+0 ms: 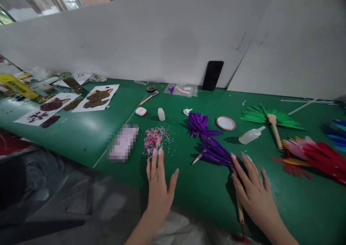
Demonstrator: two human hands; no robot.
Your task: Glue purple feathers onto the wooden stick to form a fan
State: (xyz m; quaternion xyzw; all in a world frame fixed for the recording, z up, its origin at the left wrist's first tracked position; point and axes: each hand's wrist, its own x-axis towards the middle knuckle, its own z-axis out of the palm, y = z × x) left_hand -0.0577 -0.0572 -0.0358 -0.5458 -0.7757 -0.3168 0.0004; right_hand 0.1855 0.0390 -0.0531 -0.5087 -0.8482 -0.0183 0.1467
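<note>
Resting left hand (158, 189), with fingers wide, at the near edge of confetti (156, 134) — and right hand (252, 192), with fingers parted, against purple bundle (218, 151) on green table (200, 194); cannot tell whether gripping.

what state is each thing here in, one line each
colored bits, loosely heaped
left grip, open, at the colored bits
purple feathers, bunched, lying
right grip, open, at the wooden handle
green feathers, fanned out
black phone, leaning on the white board
squeeze bottle, on its side, nozzle attached
small bottle, upright
white case, appears shut
shallow dish, lying flat, white inside
clear bag, lying flat
</note>
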